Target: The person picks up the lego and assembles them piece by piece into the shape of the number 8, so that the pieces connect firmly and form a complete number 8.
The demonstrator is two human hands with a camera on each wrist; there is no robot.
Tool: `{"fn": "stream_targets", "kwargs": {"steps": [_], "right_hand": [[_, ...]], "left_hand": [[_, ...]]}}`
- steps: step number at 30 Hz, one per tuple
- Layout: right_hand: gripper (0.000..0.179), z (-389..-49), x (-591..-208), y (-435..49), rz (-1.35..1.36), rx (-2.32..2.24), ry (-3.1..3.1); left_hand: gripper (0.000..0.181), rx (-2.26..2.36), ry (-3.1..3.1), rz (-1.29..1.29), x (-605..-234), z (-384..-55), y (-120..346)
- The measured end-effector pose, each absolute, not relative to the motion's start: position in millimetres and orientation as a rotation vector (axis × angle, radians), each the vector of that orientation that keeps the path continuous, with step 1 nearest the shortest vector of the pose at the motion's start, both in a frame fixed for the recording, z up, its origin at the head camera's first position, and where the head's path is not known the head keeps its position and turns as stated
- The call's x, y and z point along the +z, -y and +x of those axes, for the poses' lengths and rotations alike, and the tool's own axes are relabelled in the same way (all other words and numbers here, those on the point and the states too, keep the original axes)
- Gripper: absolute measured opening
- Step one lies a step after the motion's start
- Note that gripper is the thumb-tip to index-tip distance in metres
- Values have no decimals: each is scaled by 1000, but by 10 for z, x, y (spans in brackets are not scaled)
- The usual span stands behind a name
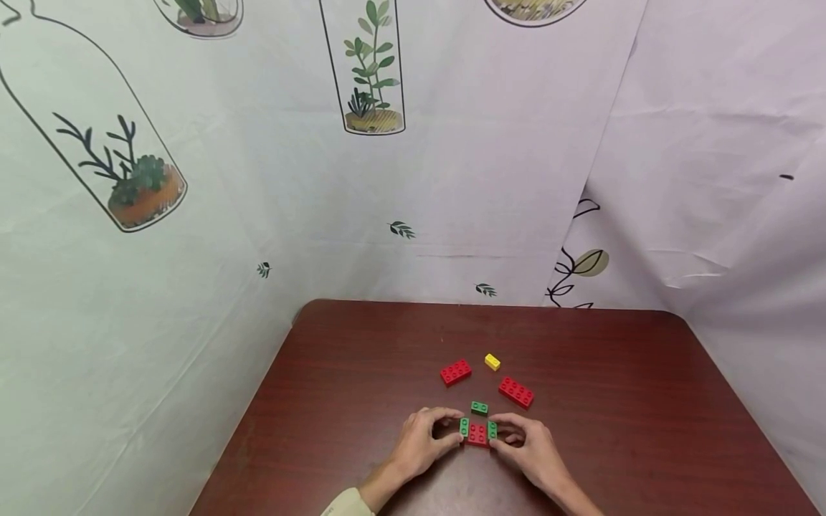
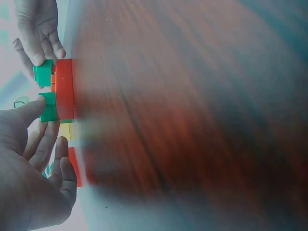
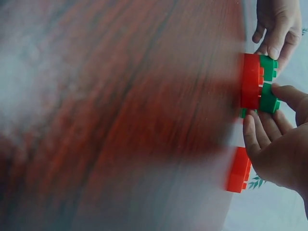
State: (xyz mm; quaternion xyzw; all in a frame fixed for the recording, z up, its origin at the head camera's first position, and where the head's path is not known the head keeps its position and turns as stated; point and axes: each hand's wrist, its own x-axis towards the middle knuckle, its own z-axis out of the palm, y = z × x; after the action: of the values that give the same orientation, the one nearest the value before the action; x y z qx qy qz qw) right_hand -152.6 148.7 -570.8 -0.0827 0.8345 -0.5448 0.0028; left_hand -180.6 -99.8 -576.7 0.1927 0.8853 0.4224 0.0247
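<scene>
Left hand point(image 1: 419, 442): thumb-finger gap brick-wide, pinching left green brick point(image 1: 464, 427) atop near red brick point(image 1: 477, 435), left end. Right hand point(image 1: 532, 450): same, right green brick point(image 1: 492, 430), right end. 3rd green brick point(image 1: 480, 408) just beyond; 2 far red bricks point(image 1: 516, 392), yellow brick point(image 1: 492, 362) farther. Table point(image 1: 348, 373) edges well apart left, right, far.

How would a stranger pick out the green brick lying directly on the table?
On the reddish-brown table, find the left hand and right hand pinching a low red and green stack. Just beyond it lies the small green brick. Unlike the two stacked green bricks, it sits on the table, not on red.
</scene>
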Motion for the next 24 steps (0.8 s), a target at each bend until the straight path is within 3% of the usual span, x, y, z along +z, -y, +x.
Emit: {"fn": "stream_targets", "kwargs": {"steps": [24], "right_hand": [[30,-1589,-5731,-1502,-379,-1613,-2711]], "left_hand": [[31,1332,-2722,597,-5779,-1814,997]]}}
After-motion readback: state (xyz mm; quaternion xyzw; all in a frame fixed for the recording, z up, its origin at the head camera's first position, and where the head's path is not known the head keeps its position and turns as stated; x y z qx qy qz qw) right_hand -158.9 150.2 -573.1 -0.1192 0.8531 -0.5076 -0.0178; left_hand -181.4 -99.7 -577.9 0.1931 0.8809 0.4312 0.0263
